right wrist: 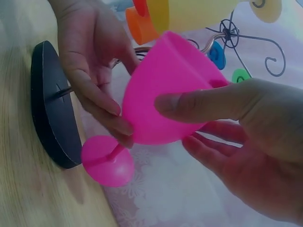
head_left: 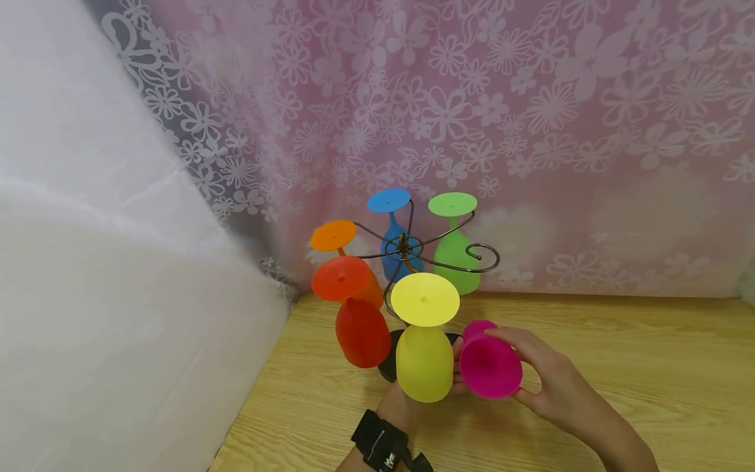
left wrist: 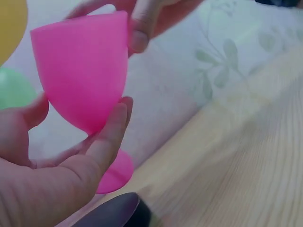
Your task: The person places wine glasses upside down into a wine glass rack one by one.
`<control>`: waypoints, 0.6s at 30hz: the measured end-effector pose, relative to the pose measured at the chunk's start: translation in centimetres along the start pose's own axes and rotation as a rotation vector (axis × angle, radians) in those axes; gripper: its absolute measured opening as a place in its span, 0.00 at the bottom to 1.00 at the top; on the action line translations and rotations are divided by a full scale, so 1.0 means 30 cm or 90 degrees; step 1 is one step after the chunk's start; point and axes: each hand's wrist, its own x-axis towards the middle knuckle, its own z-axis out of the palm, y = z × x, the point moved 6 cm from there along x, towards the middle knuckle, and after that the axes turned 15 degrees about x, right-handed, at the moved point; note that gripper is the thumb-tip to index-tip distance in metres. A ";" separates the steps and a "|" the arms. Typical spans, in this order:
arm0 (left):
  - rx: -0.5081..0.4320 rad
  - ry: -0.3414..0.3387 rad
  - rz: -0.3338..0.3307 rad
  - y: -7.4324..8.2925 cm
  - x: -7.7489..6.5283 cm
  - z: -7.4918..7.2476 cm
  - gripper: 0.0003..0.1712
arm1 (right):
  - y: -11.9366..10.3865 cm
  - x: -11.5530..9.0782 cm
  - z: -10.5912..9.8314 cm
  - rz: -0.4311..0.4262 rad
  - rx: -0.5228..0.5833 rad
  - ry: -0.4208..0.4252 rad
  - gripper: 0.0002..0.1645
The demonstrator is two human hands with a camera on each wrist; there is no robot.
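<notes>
A pink plastic goblet (head_left: 491,367) is held between both hands, its open mouth facing the head camera. My right hand (head_left: 551,373) grips the bowl near the rim, with the thumb (right wrist: 189,105) on one side and fingers on the other. My left hand (left wrist: 57,184) cradles the lower bowl by the stem; its thumb and fingers lie on opposite sides. The pink foot (left wrist: 116,172) shows below that hand. In the head view a yellow goblet (head_left: 426,360), hanging upside down, hides most of the left hand.
A dark wire rack (head_left: 404,246) with curled arms carries upside-down goblets: red (head_left: 362,334), orange (head_left: 333,235), blue (head_left: 389,200), green (head_left: 453,204) and the yellow one. One curled arm (head_left: 486,259) holds no goblet. Its black base (right wrist: 52,104) stands on the wooden table (head_left: 637,367), before a floral curtain (head_left: 531,131).
</notes>
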 end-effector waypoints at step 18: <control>-0.129 -0.258 0.086 -0.188 0.207 -0.074 0.22 | 0.113 -0.084 -0.068 0.276 0.246 -0.097 0.29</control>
